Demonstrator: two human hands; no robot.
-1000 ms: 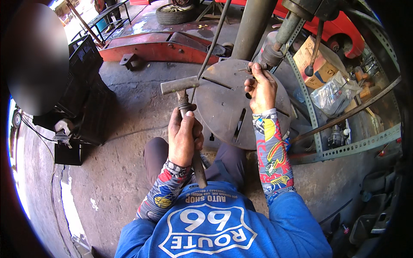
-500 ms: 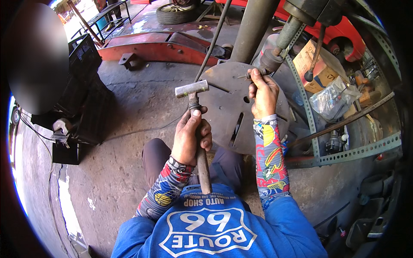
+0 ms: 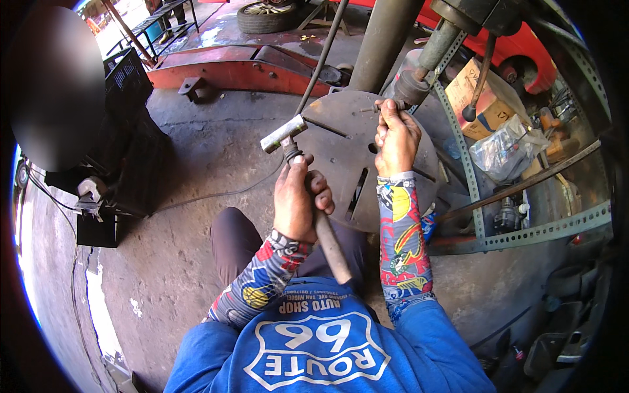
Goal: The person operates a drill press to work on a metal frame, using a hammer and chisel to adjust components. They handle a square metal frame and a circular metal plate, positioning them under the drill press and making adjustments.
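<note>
My left hand (image 3: 296, 203) is closed round the handle of a hammer (image 3: 283, 134), just below its head. The cylindrical metal head points up and away from me, and the wooden handle slants down to the right toward my shirt. My right hand (image 3: 397, 145) pinches a small metal chuck key (image 3: 380, 107) against the drill chuck (image 3: 412, 86); its thin crossbar sticks out to the left, while my fingers hide the rest. Beneath both hands lies the round, slotted steel drill press table (image 3: 347, 157).
A thick column (image 3: 386, 46) rises behind the table. A red floor jack (image 3: 229, 67) lies beyond, near a wheel (image 3: 265, 18). At the right, a perforated metal rack (image 3: 547, 227) holds a cardboard box (image 3: 481, 95) and a plastic bag (image 3: 508, 150). Black crates (image 3: 131, 141) stand left.
The hammer has tilted: its head swung a little left and its handle end swung right. My left hand shifted slightly right. My right wrist moved slightly left, the fingers staying at the chuck.
</note>
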